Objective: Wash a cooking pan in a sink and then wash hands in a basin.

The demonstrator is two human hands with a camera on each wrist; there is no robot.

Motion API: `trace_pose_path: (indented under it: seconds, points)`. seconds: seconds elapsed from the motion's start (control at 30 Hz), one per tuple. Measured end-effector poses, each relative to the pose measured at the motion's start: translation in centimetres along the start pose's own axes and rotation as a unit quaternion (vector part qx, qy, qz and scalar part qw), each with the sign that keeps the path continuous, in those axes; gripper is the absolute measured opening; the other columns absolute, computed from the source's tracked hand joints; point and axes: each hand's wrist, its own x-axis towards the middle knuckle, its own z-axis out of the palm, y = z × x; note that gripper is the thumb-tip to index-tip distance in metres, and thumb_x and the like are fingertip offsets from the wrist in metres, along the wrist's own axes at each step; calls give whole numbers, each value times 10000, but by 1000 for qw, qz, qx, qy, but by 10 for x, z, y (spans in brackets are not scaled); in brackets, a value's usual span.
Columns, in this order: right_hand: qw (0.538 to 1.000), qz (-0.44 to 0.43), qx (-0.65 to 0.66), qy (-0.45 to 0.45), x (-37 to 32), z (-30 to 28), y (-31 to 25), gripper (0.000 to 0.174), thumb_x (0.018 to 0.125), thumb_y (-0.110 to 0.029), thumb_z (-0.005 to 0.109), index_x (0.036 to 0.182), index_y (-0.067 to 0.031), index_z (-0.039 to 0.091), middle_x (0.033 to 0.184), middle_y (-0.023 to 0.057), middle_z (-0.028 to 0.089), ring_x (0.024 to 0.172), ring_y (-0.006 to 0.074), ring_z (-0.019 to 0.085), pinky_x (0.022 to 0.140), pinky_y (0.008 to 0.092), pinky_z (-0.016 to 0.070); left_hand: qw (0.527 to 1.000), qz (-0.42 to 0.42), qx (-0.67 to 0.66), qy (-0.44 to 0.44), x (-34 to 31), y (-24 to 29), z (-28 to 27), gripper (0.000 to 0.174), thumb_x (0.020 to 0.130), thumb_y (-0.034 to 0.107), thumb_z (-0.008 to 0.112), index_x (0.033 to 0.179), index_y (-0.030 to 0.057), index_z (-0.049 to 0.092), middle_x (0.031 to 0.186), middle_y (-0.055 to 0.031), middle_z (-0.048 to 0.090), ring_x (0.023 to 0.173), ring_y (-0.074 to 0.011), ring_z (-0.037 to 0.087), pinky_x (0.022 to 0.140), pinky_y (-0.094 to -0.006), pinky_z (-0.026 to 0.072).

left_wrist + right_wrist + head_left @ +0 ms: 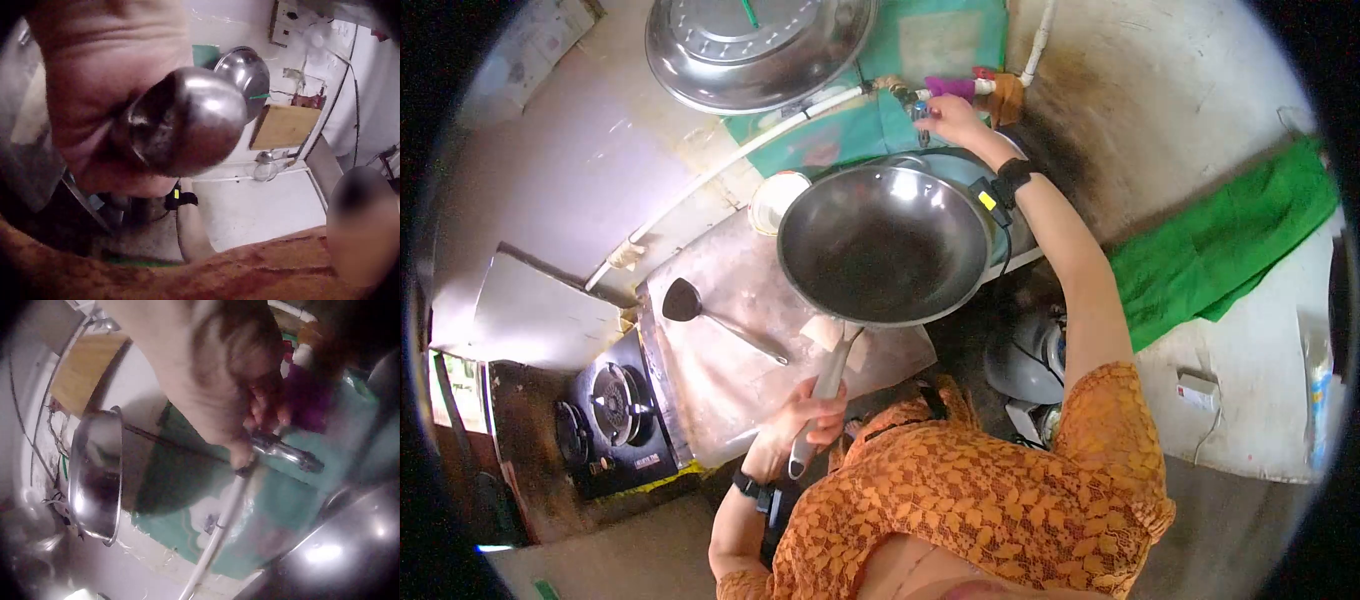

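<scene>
Stove (618, 405) is standing well to the left of the pan (882, 250), with the spatula (681, 300) lying nearer the pan on the counter (700, 405); a white container (778, 203) is peeking out just past the pan's left rim. On the near side of the pan, the left hand (797, 423) is wrapping its fingers round the handle (833, 370) and is bearing the pan up, its hollow facing the head camera. Beyond the pan's far rim the tap (292, 455) is jutting out, and the right hand (955, 122) is pinching it there, so the two hands are working well apart, across the pan from each other. No stream is showing at the tap's mouth. To the right of the pan, a green cloth (1230, 245) is showing. Probably the tap is being worked for rinsing or filling the pan; the next move seems to be calling for a turn of the tap, with the left hand holding the pan's hollow beneath it
</scene>
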Motion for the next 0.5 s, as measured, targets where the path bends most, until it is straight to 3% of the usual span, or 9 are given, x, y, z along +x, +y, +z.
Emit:
trace_pose_path:
  seconds: [0.03, 0.13, 0.17, 0.27, 0.3, 0.4, 0.5]
  points:
    - [997, -46, -14, 57, 5, 5, 5, 305, 718, -305, 685, 808, -19, 634, 819, 206, 626, 806, 384, 604, 724, 471, 470, 999, -5, -20, -30, 13, 0, 0, 193, 823, 28, 591, 951, 42, 446, 608, 19, 370, 439, -50, 332, 344, -185, 235]
    - [998, -61, -14, 6, 8, 10, 13, 222, 718, -220, 636, 799, -13, 631, 755, 204, 620, 758, 400, 601, 689, 485, 473, 1000, 3, -26, -17, 40, -13, 6, 192, 822, 27, 596, 936, 49, 443, 604, 18, 368, 443, -50, 332, 339, -187, 238]
    - [994, -100, -8, 35, 8, 9, 15, 168, 711, -159, 592, 796, -17, 626, 734, 210, 611, 734, 409, 594, 672, 489, 473, 999, 11, -30, -29, 49, -15, 5, 188, 821, 30, 601, 922, 49, 442, 601, 14, 366, 441, -53, 329, 335, -188, 242]
    - [994, -84, 63, 24, 9, 9, 19, 149, 704, -121, 570, 799, -12, 606, 756, 214, 605, 751, 406, 590, 671, 484, 466, 998, 9, -37, -54, 62, -10, 10, 188, 827, -2, 570, 934, 48, 424, 633, -11, 396, 477, -69, 370, 366, -189, 265]
    - [993, -107, 32, 25, 7, 6, 21, 132, 723, -114, 566, 803, -9, 581, 768, 203, 600, 760, 401, 588, 670, 475, 458, 998, 5, -35, -59, 66, -11, 10, 199, 820, 8, 584, 929, 50, 423, 634, -12, 395, 477, -71, 368, 363, -190, 261]
    - [997, -71, 10, -40, 10, 1, 21, 292, 770, -42, 609, 1062, -36, 614, 810, 140, 595, 734, 244, 590, 676, 345, 471, 997, 23, -39, -64, 73, -10, 12, 210, 814, 14, 594, 930, 49, 422, 633, -10, 394, 482, -71, 372, 361, -190, 256]
    - [997, -66, 23, -37, 9, 0, 21, 282, 781, -29, 609, 1063, -22, 609, 798, 113, 587, 722, 215, 578, 673, 330, 470, 997, 34, -48, -53, 75, -7, 18, 214, 810, 6, 593, 930, 47, 420, 636, -10, 396, 490, -71, 380, 359, -190, 255]
